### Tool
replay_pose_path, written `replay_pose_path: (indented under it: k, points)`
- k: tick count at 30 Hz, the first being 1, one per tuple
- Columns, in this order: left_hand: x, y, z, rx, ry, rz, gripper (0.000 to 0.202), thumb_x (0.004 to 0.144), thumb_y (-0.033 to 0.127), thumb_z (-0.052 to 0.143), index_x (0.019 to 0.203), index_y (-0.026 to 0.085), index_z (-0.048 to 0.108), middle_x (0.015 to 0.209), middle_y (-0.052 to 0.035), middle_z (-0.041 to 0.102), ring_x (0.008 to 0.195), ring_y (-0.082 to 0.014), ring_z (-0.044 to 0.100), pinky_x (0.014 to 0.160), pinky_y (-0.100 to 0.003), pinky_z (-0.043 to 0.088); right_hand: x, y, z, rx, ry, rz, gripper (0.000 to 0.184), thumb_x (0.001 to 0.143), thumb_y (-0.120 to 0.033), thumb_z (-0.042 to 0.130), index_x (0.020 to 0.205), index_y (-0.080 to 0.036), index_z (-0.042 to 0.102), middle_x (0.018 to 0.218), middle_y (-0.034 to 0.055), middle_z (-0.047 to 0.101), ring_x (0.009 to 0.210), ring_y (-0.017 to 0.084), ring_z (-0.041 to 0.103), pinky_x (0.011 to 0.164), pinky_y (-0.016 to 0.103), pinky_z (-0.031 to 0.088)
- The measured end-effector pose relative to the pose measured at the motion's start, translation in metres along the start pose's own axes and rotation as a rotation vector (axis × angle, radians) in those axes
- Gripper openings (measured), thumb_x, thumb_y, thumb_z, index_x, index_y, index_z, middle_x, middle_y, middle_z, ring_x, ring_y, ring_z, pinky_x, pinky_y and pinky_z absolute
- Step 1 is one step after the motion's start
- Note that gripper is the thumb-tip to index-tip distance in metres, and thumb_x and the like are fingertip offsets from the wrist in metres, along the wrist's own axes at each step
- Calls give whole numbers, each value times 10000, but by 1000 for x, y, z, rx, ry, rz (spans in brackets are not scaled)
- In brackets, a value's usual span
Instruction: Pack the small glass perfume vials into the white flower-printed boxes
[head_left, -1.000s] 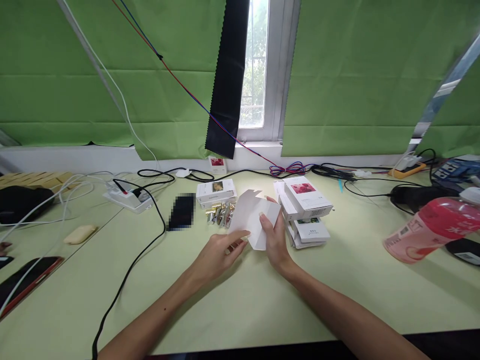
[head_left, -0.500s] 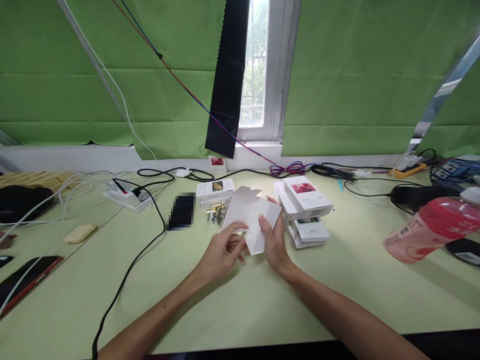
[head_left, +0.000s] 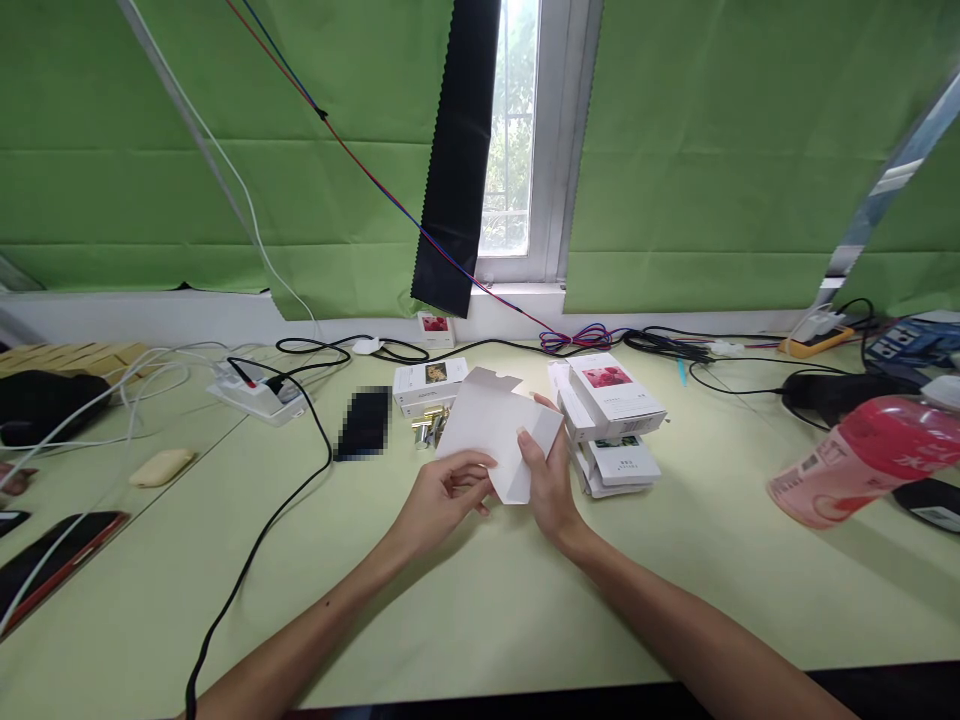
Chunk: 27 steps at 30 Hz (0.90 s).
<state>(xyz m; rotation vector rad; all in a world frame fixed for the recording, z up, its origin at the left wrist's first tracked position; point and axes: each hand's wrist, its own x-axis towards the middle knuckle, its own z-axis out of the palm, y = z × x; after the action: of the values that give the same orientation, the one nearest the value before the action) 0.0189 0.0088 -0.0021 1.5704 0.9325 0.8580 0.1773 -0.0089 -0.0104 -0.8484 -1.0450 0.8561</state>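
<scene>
Both hands hold a flat white carton blank just above the pale green table. My left hand pinches its lower left edge with curled fingers. My right hand grips its right side, thumb on the front face. Behind the carton lie several small gold and silver tubes and a closed white box. To the right stands a stack of white boxes with a pink picture.
A dark phone lies left of the tubes. A black cable runs across the table to a white power strip. A pink bottle lies at the right. More cables and a small box sit along the window wall.
My left hand has slid up the carton's lower left edge and curled tighter on it. The carton has tilted and shifted slightly left, covering more of the tubes.
</scene>
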Motion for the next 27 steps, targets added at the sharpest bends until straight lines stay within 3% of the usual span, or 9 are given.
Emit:
replay_pose_path:
  k: [10,21,27]
  points:
    - [1,0,3,-31,40,36,210,802,348,750,889,158,752,778,-42,747,602,-139,672,593,-252,592,0,1,0,27,-23,21,547,957,-471,571,1418,-245,383,1150,67,649,994,213,647,848,345,547]
    - [-1,-5,3,85,86,59,195,805,345,755,872,164,785,873,-76,792,817,-214,749,759,-286,614,0,2,1,55,-26,23,535,957,-456,586,1413,-257,388,1182,59,640,1041,208,631,901,344,525]
    - [-2,-5,4,104,99,85,181,801,320,729,870,162,786,880,-76,793,777,-211,753,742,-296,626,-1,2,0,35,-24,27,543,957,-463,579,1420,-254,388,1172,61,646,1031,213,637,895,352,532]
